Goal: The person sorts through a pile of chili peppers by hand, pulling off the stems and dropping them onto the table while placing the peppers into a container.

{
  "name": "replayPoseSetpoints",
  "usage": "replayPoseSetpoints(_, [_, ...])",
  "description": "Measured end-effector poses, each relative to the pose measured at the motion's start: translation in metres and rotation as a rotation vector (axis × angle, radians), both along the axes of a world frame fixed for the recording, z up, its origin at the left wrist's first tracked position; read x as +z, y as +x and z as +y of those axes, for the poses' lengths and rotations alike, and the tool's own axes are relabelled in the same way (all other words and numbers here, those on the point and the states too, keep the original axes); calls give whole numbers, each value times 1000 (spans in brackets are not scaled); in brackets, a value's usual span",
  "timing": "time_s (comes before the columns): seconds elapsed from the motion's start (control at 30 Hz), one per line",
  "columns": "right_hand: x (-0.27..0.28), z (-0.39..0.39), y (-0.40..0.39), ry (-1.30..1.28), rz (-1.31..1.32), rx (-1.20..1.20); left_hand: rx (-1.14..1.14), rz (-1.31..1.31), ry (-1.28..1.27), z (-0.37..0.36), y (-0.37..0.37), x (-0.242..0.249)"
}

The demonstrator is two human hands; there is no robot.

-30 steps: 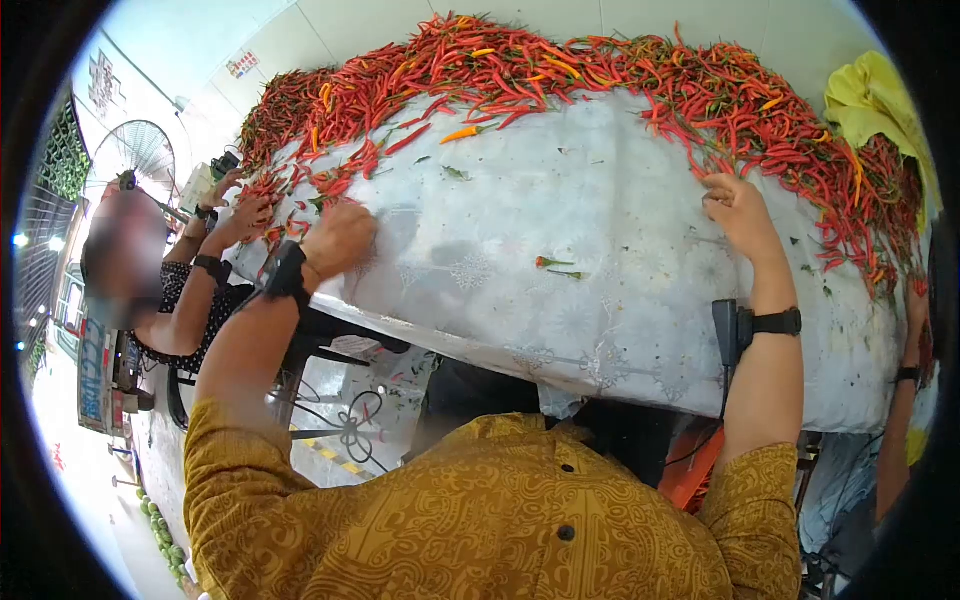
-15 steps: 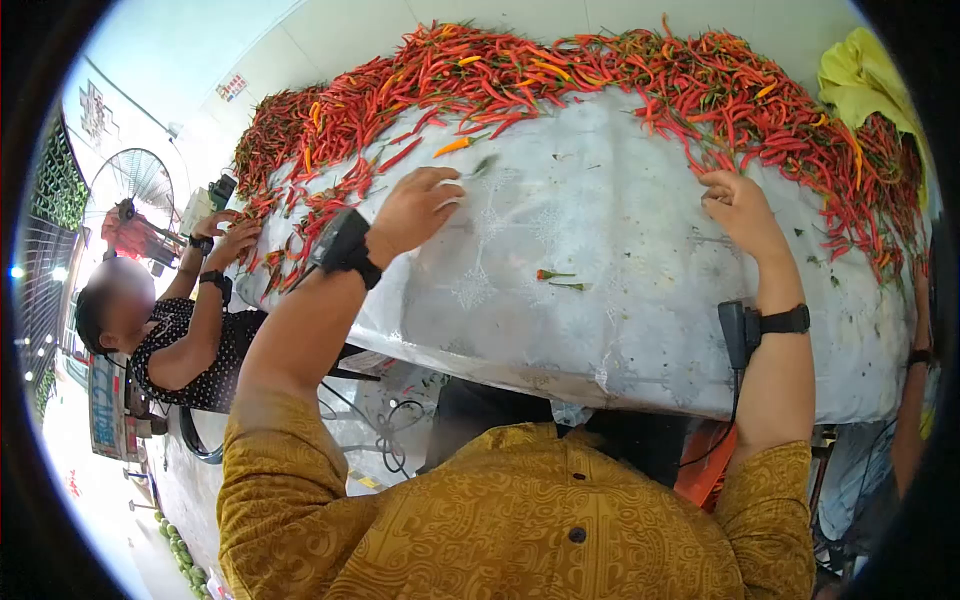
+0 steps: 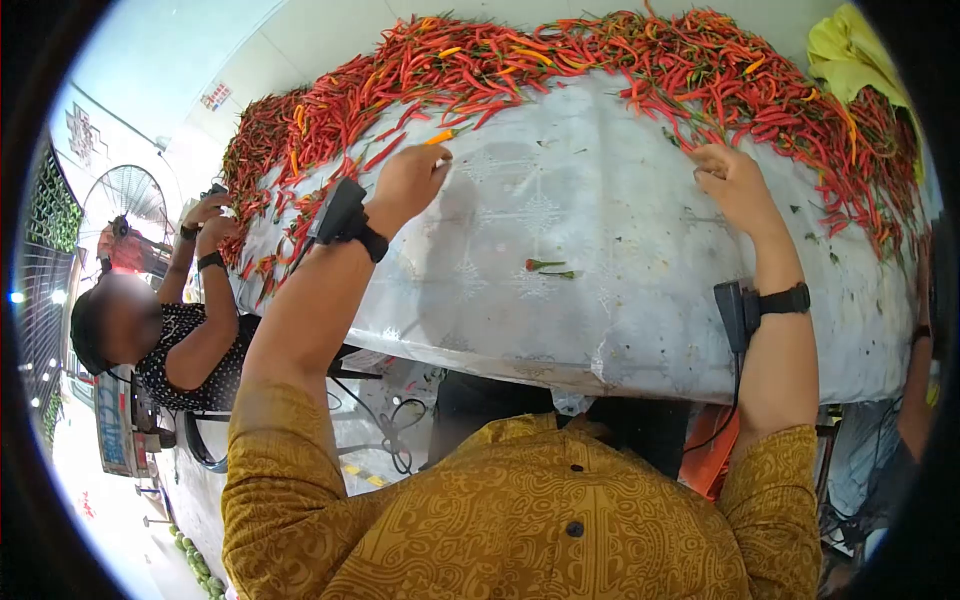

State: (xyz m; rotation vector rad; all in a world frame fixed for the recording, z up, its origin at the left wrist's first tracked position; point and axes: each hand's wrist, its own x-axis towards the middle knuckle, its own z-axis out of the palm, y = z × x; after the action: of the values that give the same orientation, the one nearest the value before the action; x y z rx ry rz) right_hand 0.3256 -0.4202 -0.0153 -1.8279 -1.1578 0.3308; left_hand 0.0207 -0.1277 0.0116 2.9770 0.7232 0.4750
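My left hand [image 3: 408, 182] hovers over the near side of the table with its fingers loosely bent and apart, nothing visible in them. An orange chili pepper [image 3: 441, 137] lies just beyond its fingertips. My right hand [image 3: 738, 190] is at the near edge of the pile of red chili peppers [image 3: 690, 90]. A gap shows between its bent forefinger and thumb, with no pepper in it. A dark green piece [image 3: 671, 137] appears just past the right fingertips. Between my hands, two small green stems [image 3: 549, 268], one with a red end, lie on the pale patterned tablecloth [image 3: 500, 330].
Red chili peppers heap along the far edge of the table. To the left, another person [image 3: 190, 340] reaches toward the heap with both hands. A yellow cloth [image 3: 850, 50] is at the far right. Behind that person stands a fan [image 3: 125, 200]. A dark cable [image 3: 400, 430] hangs below the table.
A blurred green piece near my left fingers is gone, and those fingers are more bent. My right hand has shifted slightly left. The view has tilted a little, moving the table upward.
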Motion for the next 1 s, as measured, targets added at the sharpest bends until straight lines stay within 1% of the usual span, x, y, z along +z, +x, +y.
replayPoseSetpoints(0.03, [1,0,0,13,18,2,-3,2,1,8,4,-2])
replayPoseSetpoints(0.1, [1,0,-1,23,5,3,-96,-185,263,30,13,-13])
replayPoseSetpoints(0.13, [2,-1,-1,31,-12,7,-102,-184,263,38,16,-18])
replayPoseSetpoints(0.2, [2,-1,-1,39,-31,6,-22,-12,79,46,23,-23])
replayPoseSetpoints(0.33, [0,-2,1,65,-53,17,20,44,161,53,28,-27])
replayPoseSetpoints(0.4, [-3,0,3,70,-63,8,178,109,-3,51,31,-22])
replayPoseSetpoints(0.43, [-4,0,4,72,-76,12,187,100,-23,51,31,-19])
replayPoseSetpoints(0.47, [-3,0,5,77,-75,6,181,100,-18,52,29,-19])
replayPoseSetpoints(0.53, [0,-1,5,39,-72,-5,156,77,212,53,26,-19])
replayPoseSetpoints(0.57, [1,-1,6,41,-71,-8,62,38,190,55,25,-18])
replayPoseSetpoints(0.6, [0,-1,6,23,-116,5,59,38,192,56,26,-18])
replayPoseSetpoints(0.67, [0,-1,2,5,-157,18,170,117,-48,50,27,-15])
replayPoseSetpoints(0.7, [0,-2,-1,8,-181,31,169,121,-46,42,27,-13])
replayPoseSetpoints(0.77, [-2,-3,-2,11,-205,38,32,-186,-200,21,26,-12])
replayPoseSetpoints(0.8, [-4,-1,1,-8,-224,40,27,-190,-202,5,28,-10])
replayPoseSetpoints(0.87, [-6,-1,3,-37,-254,43,17,-590,-901,-30,27,-10])
replayPoseSetpoints(0.93, [-5,1,4,-75,-213,84,33,-532,-1060,-73,20,-4])
replayPoseSetpoints(1.0, [-9,7,5,-63,-213,61,-73,-300,-723,-101,7,-7])
